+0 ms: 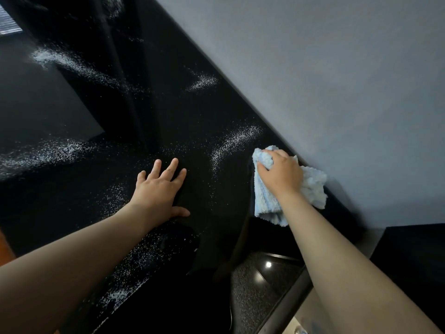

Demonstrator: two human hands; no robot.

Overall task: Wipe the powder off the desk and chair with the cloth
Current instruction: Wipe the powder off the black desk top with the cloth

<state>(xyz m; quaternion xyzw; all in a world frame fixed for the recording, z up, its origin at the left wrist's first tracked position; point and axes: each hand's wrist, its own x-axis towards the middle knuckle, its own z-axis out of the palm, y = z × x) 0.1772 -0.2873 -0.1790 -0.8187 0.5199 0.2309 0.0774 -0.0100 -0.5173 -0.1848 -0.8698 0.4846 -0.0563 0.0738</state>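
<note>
A glossy black desk (168, 121) runs along a grey wall, dusted with streaks of white powder (236, 138). My right hand (280, 173) grips a light blue fluffy cloth (267, 201) and presses it on the desk close to the wall, just right of one powder streak. Flat on the desk to the left lies my left hand (160, 186), fingers spread. More powder lies at the far left (45, 153), at the back (202, 81) and near the front edge (130, 273). No chair can be made out with certainty.
The grey wall (337, 92) borders the desk on the right. A dark speckled floor (250, 285) shows below the desk's front edge. A black surface (414, 256) sits at the lower right. A window's reflection shows at the top left (9, 20).
</note>
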